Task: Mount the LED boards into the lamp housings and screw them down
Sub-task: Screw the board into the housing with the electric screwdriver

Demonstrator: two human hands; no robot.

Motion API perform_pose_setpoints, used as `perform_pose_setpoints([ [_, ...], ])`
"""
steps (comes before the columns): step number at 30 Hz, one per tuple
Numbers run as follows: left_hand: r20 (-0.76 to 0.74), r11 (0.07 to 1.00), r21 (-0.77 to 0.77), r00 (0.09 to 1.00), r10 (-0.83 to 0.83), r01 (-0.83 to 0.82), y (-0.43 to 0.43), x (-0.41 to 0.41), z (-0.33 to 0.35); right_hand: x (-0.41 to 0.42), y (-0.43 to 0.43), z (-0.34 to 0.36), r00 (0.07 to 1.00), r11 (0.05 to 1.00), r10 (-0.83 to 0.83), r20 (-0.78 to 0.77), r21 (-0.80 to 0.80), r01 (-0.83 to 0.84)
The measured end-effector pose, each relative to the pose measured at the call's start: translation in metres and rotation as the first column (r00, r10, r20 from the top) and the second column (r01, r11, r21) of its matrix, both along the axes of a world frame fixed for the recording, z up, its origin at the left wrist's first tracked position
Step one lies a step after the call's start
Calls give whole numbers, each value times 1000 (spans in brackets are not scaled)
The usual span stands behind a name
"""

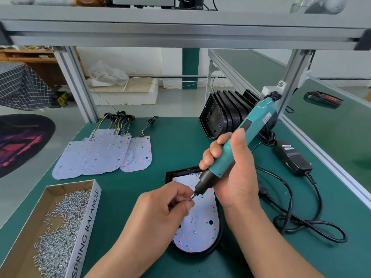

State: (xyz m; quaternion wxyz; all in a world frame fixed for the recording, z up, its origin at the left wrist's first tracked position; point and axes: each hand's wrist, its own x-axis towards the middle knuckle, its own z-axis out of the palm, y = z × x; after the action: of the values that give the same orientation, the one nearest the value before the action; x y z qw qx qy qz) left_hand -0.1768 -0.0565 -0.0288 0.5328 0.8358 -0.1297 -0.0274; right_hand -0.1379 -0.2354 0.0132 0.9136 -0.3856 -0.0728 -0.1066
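A black lamp housing [219, 227] lies on the green mat near the front, with a white LED board [200, 223] seated inside it. One screw head [194, 231] shows low on the board. My right hand [234, 169] grips a teal electric screwdriver [241, 137], tilted, its bit pointing down-left over the board's upper part. My left hand [160, 213] pinches a small screw [190, 199] right at the bit's tip. The left hand covers the board's left side.
A cardboard box [91, 217] of loose screws sits front left. Several spare LED boards [104, 155] with wire leads lie behind it. A row of empty black housings [222, 115] leans at the back right. The screwdriver's power adapter [293, 157] and cable [313, 225] lie to the right.
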Motion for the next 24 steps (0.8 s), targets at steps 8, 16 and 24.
perform_pose_setpoints([
  [8, 9, 1000, -1, 1000, 10, -10, -3, 0, -2, 0, 3, 4, 993, 998, -34, -117, 54, 41],
  [16, 47, 999, -30, 999, 21, -20, -10, -2, -2, 2, -3, 1, 973, 977, -99, -209, 163, 134],
  [24, 13, 997, -77, 1000, 24, -23, -10, -2, 0, 4, -6, 0, 965, 960, -112, -237, 225, 167],
])
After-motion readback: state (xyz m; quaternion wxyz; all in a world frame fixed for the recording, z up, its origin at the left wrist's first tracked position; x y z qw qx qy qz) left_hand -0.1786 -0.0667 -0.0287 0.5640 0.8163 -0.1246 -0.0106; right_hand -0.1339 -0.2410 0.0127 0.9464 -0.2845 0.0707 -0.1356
